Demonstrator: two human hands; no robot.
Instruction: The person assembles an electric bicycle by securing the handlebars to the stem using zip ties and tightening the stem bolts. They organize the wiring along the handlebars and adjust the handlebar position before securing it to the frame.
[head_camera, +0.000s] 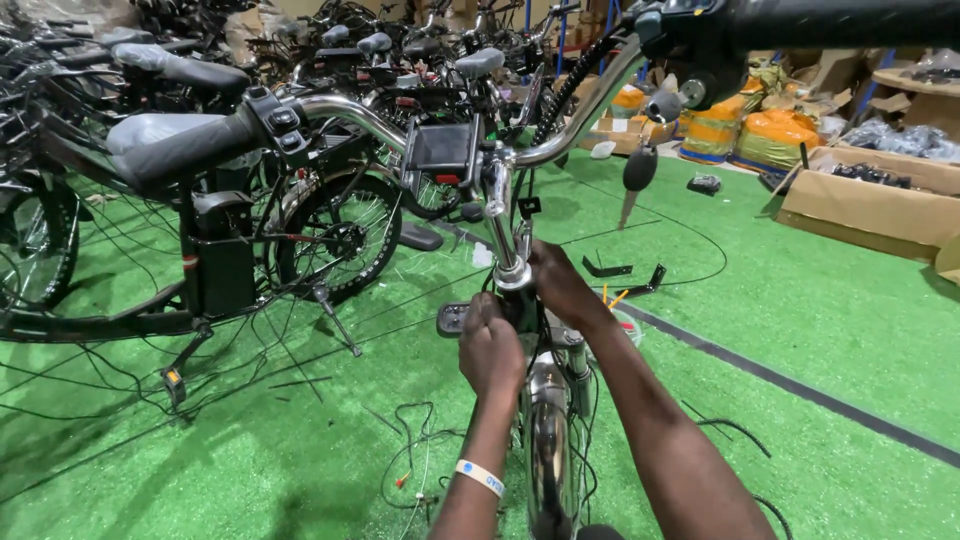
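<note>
Upright handlebar stem, long axis vertical; left hand and right hand at its base, grip indeterminable, fingertips hidden.

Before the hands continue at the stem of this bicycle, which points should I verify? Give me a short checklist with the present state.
1. Both hands on the stem: ok; left hand and right hand are at the stem.
2. Handlebar in the stem: ok.
3. Stem clamp tight: cannot tell, hands cover it.
4. Cables on the green floor away from the wheel: not ok, loose cables lie beside it.
5. Tool in hand: cannot tell.
</note>
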